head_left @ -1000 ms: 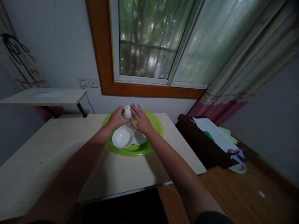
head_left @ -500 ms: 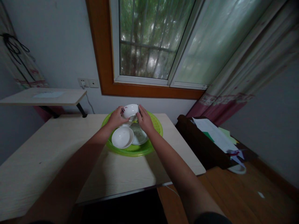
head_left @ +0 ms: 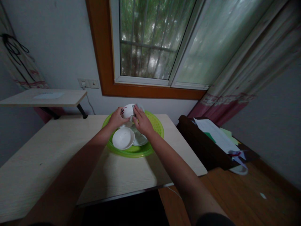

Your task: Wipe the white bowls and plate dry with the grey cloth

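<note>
A white bowl (head_left: 128,110) with a red and dark pattern is tilted above the far part of a green plastic basket (head_left: 157,124). My left hand (head_left: 116,118) grips its left side, thumb toward me. My right hand (head_left: 142,121) is closed at the bowl's right side, its fingers across the rim. A pale greyish thing (head_left: 140,107) shows behind those fingers; I cannot make out what it is. Nearer me in the basket rests a plain white bowl (head_left: 123,138). Beside it lies a pale plate (head_left: 140,140), partly hidden by my right hand.
The basket stands on a light wooden table (head_left: 91,175). A raised shelf (head_left: 68,98) with a paper on it is at the left. Behind are the window (head_left: 152,47) and wall sockets (head_left: 88,83). Right of the table, papers (head_left: 213,133) lie on a dark brown piece.
The patterned bowl has turned and shifted slightly left. My right hand has slid left over its rim, and a greyish thing now shows behind the fingers. The basket stays put.
</note>
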A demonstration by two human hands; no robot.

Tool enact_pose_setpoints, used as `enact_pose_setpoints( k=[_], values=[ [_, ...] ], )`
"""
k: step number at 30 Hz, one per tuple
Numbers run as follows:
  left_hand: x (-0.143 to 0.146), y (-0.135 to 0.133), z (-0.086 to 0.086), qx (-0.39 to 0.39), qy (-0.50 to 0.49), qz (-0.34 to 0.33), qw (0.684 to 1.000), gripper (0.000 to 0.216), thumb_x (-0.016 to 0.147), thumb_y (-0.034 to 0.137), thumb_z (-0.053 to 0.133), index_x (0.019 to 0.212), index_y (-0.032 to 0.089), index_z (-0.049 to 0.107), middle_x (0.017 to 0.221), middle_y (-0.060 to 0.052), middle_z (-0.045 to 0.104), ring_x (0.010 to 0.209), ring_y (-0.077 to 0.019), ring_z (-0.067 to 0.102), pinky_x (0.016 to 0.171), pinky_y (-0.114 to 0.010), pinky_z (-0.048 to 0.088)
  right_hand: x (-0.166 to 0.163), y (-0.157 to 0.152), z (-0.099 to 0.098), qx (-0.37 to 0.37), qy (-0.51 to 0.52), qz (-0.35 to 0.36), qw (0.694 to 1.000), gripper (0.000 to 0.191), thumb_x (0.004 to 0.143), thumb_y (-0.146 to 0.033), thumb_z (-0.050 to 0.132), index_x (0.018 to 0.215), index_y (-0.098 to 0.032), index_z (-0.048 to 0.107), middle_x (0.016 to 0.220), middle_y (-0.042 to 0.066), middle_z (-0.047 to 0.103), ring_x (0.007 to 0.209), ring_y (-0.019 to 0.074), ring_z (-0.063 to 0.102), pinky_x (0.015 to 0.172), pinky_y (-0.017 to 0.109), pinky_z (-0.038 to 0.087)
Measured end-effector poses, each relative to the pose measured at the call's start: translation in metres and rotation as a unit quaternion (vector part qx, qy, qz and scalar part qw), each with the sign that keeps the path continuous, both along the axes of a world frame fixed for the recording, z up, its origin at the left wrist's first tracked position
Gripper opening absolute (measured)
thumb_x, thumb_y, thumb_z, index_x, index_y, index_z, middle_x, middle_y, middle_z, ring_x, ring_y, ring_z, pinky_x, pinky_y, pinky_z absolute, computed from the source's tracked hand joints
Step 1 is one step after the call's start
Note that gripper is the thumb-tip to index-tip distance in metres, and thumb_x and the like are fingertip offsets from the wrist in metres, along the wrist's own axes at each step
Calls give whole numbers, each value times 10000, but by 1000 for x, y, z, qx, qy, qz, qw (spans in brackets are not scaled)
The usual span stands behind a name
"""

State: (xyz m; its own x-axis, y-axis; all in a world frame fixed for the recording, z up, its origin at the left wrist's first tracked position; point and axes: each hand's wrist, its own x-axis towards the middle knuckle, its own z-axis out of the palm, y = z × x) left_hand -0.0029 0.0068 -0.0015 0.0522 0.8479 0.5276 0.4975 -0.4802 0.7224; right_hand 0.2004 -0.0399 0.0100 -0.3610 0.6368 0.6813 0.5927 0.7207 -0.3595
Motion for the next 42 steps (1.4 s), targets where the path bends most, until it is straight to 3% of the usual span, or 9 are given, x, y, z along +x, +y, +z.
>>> enact_pose_setpoints(
  k=[6,11,16,21,26,29,35,42],
  values=[
    [-3,9,-3,-21,-56,29,998,576,669,346,829,1166,194,581,1148,-126,724,942,-236,711,842,-373,567,-9,-6,5,29,-79,60,995,586,1048,-306,431,1618,-202,343,1706,75,293,1625,246,102,1320,540,217],
    [-6,13,-4,-28,-84,57,994,587,686,377,827,1182,183,579,1165,-142,710,984,-257,708,883,-409,568,-2,4,-4,-11,2,2,1000,613,1068,-383,405,1644,-224,274,1728,63,221,1608,227,200,1326,486,219],
    [-8,17,-7,-47,-114,52,991,577,693,397,820,1179,203,576,1163,-124,703,996,-252,704,860,-403,586,4,11,-12,-64,42,-24,997,627,1068,-473,391,1628,-201,321,1694,98,312,1573,238,309,1310,472,266],
    [-6,13,-7,-46,-94,37,994,543,688,384,821,1143,202,586,1103,-107,718,929,-233,706,821,-374,581,1,3,-5,-6,6,1,1000,590,1062,-363,410,1626,-215,325,1711,79,275,1595,229,249,1318,480,248],
    [-2,5,-3,-33,-26,19,999,530,682,370,813,1137,200,600,1062,-91,729,882,-225,698,811,-358,559,-6,-3,2,29,-58,66,996,570,1024,-268,455,1590,-219,402,1670,80,376,1611,242,191,1312,523,257],
    [-2,6,-4,-31,-25,15,999,556,679,370,815,1159,197,593,1090,-101,724,899,-231,701,816,-360,555,-7,-3,3,31,-55,61,996,559,1029,-254,432,1586,-217,412,1660,75,395,1609,231,200,1314,514,257],
    [-4,12,-7,-55,-71,22,996,615,678,376,832,1206,184,584,1186,-140,701,968,-250,713,879,-394,559,5,8,-3,-28,64,-11,997,585,1060,-445,414,1596,-215,390,1676,94,360,1561,241,336,1308,483,258],
    [-4,9,-8,-84,-142,-54,985,657,680,375,834,1244,182,560,1272,-153,677,1034,-244,716,894,-389,583,12,24,-16,-102,176,-38,978,896,904,-696,611,1570,-133,406,1611,201,435,1501,325,417,1265,501,311]
  ],
)
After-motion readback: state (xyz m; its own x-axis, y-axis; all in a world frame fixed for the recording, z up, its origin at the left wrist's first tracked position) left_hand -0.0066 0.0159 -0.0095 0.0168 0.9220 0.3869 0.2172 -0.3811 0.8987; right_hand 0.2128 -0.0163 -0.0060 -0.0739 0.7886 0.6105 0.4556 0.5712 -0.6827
